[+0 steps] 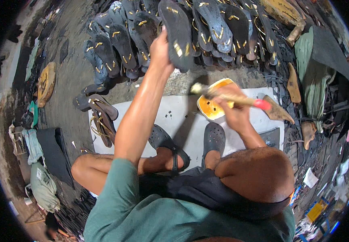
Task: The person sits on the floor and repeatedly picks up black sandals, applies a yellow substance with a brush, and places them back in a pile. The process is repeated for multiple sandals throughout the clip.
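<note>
Raised at the top middle, my left hand is closed round the edge of a dark sandal sole, which carries small gold-coloured strips near its lower end. My right hand grips a brush by its wooden handle with a pinkish-red tip. Pale bristles point left and look smeared by motion. Below this hand, a shallow white tub coated inside with yellow-orange paste rests on a white sheet. Several tiny black squares lie in the tub and on the sheet.
Overlapping dark sandal soles with gold strips fill the far side. Thong sandals stand at the sheet's left edge. Wooden foot-shaped forms and a black sheet lie to the right. Dark clogs cover my feet.
</note>
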Demonstrator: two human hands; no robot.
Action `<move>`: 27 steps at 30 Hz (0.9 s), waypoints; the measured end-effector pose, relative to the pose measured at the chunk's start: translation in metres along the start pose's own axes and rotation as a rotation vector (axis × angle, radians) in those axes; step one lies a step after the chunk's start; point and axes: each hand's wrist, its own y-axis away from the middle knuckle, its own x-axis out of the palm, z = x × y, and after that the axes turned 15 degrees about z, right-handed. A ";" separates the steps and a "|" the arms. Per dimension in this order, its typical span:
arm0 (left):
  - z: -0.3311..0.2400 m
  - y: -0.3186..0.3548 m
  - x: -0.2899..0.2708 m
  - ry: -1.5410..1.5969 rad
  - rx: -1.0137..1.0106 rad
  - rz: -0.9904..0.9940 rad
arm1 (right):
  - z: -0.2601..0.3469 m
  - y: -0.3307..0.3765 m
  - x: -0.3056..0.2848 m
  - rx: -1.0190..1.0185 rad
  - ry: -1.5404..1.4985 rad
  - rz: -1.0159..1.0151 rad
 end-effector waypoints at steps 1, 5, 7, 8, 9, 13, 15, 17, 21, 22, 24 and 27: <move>0.009 -0.021 0.012 -0.165 0.023 -0.235 | 0.000 0.008 -0.006 0.198 -0.125 -0.144; 0.023 -0.090 -0.015 -0.309 0.026 -0.316 | -0.008 0.021 -0.020 0.258 -0.180 -0.290; 0.030 -0.122 -0.046 -0.557 0.020 -0.473 | -0.007 0.024 -0.016 0.294 -0.216 -0.309; 0.035 -0.130 -0.049 -0.677 0.009 -0.544 | -0.006 0.026 -0.015 0.323 -0.241 -0.319; 0.040 -0.132 -0.054 -0.692 0.065 -0.577 | -0.007 0.028 -0.015 0.330 -0.231 -0.319; 0.049 -0.102 -0.051 -0.747 0.183 -0.588 | -0.038 0.038 -0.016 0.425 -0.018 -0.273; 0.034 -0.051 -0.044 -0.767 0.256 -0.549 | -0.063 0.041 -0.017 0.460 0.220 -0.186; 0.031 0.006 -0.059 -0.919 0.274 -0.550 | -0.096 0.049 -0.016 0.447 0.525 -0.091; 0.004 0.143 -0.180 -1.600 0.190 -0.924 | -0.136 0.046 0.008 0.483 0.977 0.023; -0.002 0.172 -0.196 -1.618 -0.026 -1.210 | -0.139 0.047 0.010 0.513 1.063 0.131; -0.013 0.248 -0.231 -1.586 -0.364 -1.544 | -0.135 0.046 0.007 0.525 1.104 0.255; -0.022 0.296 -0.257 -1.601 -0.430 -1.634 | -0.098 0.039 -0.012 0.569 0.551 0.029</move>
